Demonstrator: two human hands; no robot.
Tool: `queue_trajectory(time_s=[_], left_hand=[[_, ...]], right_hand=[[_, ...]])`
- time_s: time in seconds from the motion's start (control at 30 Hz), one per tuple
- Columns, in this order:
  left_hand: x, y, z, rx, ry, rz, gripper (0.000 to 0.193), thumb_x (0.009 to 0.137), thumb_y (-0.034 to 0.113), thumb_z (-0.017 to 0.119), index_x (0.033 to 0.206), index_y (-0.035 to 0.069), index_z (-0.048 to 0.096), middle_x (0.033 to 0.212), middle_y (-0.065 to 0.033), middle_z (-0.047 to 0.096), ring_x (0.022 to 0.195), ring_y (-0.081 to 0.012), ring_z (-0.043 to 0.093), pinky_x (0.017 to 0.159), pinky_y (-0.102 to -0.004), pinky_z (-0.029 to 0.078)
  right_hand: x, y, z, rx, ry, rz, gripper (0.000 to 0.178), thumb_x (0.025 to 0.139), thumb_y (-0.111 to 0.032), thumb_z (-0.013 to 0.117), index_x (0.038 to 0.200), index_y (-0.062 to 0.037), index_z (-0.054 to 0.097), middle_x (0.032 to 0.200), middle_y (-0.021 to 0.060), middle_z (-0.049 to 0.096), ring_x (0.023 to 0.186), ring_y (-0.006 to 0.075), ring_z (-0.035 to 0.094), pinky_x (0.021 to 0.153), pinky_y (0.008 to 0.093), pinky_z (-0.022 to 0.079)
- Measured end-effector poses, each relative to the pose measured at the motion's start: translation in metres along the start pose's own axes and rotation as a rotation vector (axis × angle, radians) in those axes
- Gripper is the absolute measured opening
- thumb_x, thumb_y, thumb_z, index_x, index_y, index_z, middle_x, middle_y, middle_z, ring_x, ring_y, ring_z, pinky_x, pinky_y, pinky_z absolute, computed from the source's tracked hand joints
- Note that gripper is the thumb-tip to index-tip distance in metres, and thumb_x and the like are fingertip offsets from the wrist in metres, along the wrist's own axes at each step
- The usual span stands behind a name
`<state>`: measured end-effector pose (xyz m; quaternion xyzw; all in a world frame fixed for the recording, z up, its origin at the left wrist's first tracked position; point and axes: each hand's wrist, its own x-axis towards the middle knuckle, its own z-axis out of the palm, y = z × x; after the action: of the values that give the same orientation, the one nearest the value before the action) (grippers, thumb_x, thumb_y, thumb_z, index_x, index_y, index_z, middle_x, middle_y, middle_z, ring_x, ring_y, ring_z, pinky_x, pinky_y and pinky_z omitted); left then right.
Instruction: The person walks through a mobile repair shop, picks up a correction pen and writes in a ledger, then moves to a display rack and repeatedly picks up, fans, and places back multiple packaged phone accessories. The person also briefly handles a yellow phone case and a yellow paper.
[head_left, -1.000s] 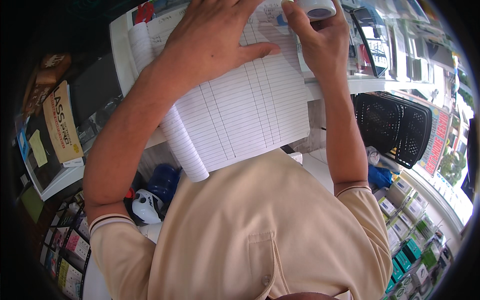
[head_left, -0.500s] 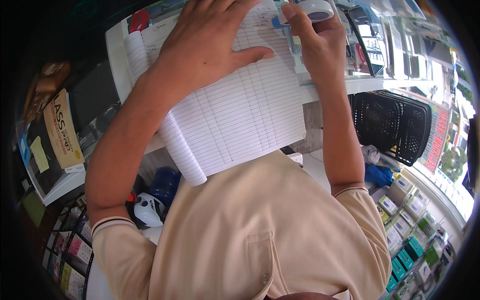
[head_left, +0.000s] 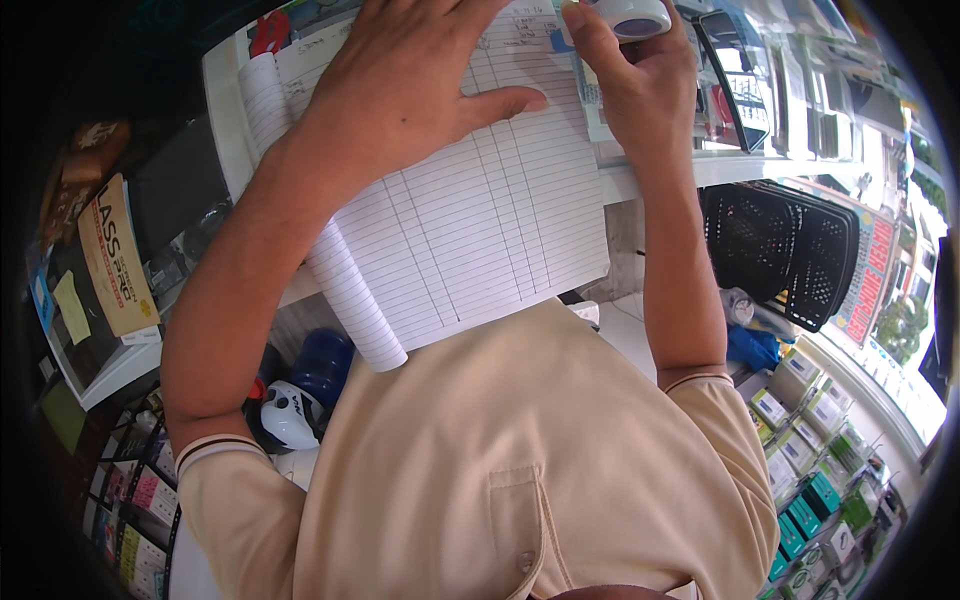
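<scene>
Far out to the left of the left hand's grip, a tan rectangular cardboard box with dark lettering stood among dark items on a shelf. Below that hand's forearm, a dark blue rounded helmet and a white rounded helmet sat close together, well apart from either grip.

The left hand lay palm down on the large white ruled ledger book with printed columns, its fingers spread flat and the thumb stretched out to the right across the page. Its grip was apart, pressing on the paper rather than closed on anything. The ledger rested on the white table, its lower half overhanging the table's near edge toward the person's beige polo shirt, and its left margin curled into a roll just below and left of the wrist.

Just to the right of that thumb, the right hand was raised over the ledger's top right corner. Its grip was clamped on a small white cylindrical roll with a blue-grey face, pinched between fingertips and thumb at the upper edge of the view. Whether the roll touched the page could not be told.

Below and right of that grip, beside the forearm, hung a black perforated plastic basket. Further down to the right, rows of small green and white boxes filled a display shelf.
</scene>
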<state>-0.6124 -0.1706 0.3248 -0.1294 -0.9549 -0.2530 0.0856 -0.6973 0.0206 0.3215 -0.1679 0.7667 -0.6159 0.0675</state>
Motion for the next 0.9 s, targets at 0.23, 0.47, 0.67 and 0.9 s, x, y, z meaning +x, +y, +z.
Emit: queue_trajectory(time_s=[0.23, 0.47, 0.67, 0.9], left_hand=[[0.002, 0.000, -0.002, -0.025, -0.021, -0.027, 0.082, 0.091, 0.043, 0.077, 0.148, -0.003, 0.044, 0.149, -0.0193, 0.045, 0.141, -0.0352, 0.040, 0.119, -0.0473, 0.032], [0.004, 0.000, -0.002, 0.014, -0.038, -0.038, 0.082, 0.091, 0.046, 0.075, 0.149, -0.003, 0.043, 0.148, -0.0186, 0.045, 0.140, -0.0346, 0.040, 0.118, -0.0475, 0.033], [0.000, -0.008, 0.007, 0.017, -0.061, -0.055, 0.084, 0.092, 0.048, 0.075, 0.151, -0.002, 0.041, 0.151, -0.0181, 0.044, 0.143, -0.0352, 0.038, 0.120, -0.0469, 0.032], [-0.002, -0.005, 0.018, 0.137, 0.066, -0.040, 0.083, 0.089, 0.054, 0.077, 0.152, 0.009, 0.047, 0.153, -0.0076, 0.048, 0.145, -0.0257, 0.041, 0.121, -0.0447, 0.035]], right_hand=[[0.001, 0.003, -0.006, -0.044, -0.003, 0.026, 0.029, 0.093, -0.016, 0.076, 0.111, 0.0011, 0.061, 0.091, 0.0017, 0.067, 0.078, 0.0070, 0.060, 0.068, 0.0234, 0.049], [0.004, 0.010, -0.014, 0.083, 0.140, 0.046, 0.026, 0.097, -0.032, 0.075, 0.092, -0.0076, 0.066, 0.072, -0.0063, 0.054, 0.062, 0.0050, 0.044, 0.056, 0.0245, 0.032], [0.004, 0.015, -0.017, -0.022, 0.116, 0.060, 0.033, 0.095, -0.038, 0.078, 0.094, -0.0070, 0.066, 0.073, -0.0057, 0.056, 0.065, 0.0048, 0.046, 0.058, 0.0239, 0.033], [0.002, 0.022, -0.018, 0.107, 0.066, -0.053, 0.039, 0.094, -0.031, 0.078, 0.111, -0.0006, 0.060, 0.089, 0.0027, 0.063, 0.080, 0.0090, 0.059, 0.071, 0.0248, 0.048]])
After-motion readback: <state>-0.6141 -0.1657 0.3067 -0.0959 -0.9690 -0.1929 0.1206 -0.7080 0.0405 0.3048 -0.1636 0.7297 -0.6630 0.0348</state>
